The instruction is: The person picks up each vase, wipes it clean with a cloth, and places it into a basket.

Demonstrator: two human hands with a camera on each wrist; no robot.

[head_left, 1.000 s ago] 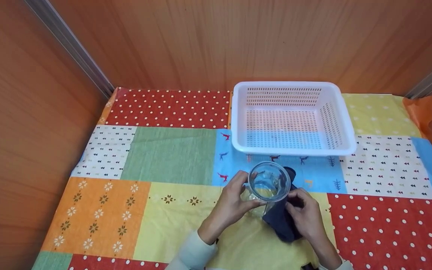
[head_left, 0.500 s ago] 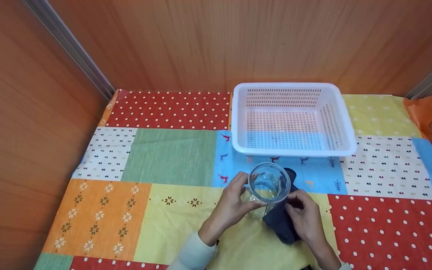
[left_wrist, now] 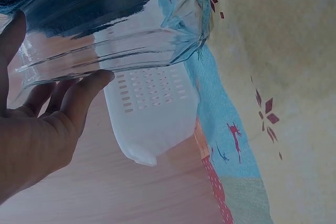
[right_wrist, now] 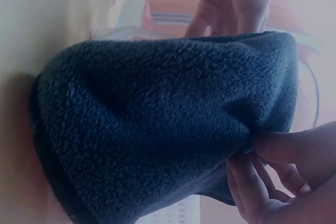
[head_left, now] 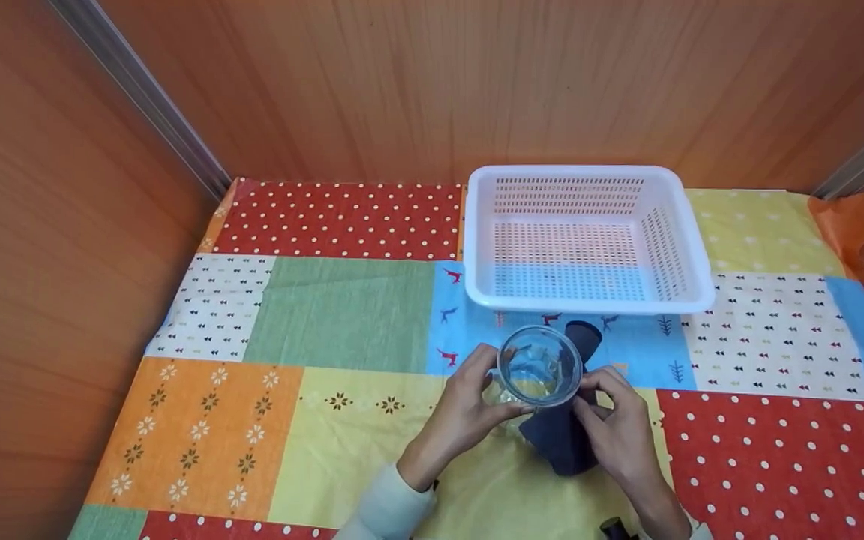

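Note:
A clear glass jar (head_left: 541, 376) stands near the table's front, its round mouth facing up toward the head camera. My left hand (head_left: 458, 409) grips its left side, thumb in front and fingers behind, as the left wrist view of the jar (left_wrist: 136, 53) also shows. On the jar's right side lies a dark blue fleecy cloth (head_left: 561, 444). My right hand (head_left: 619, 427) pinches this cloth between thumb and fingers near the rim. In the right wrist view the cloth (right_wrist: 157, 114) hides most of the jar. Whether the jar's base touches the table cannot be seen.
Behind the jar sits a white perforated plastic basket (head_left: 588, 303). A patchwork tablecloth (head_left: 357, 315) covers the table. Wooden panels (head_left: 402, 90) enclose the back and sides.
The cloth's far end has shifted away from me and its lower edge has risen slightly. My right hand has moved a little with it. The left hand and jar stay put.

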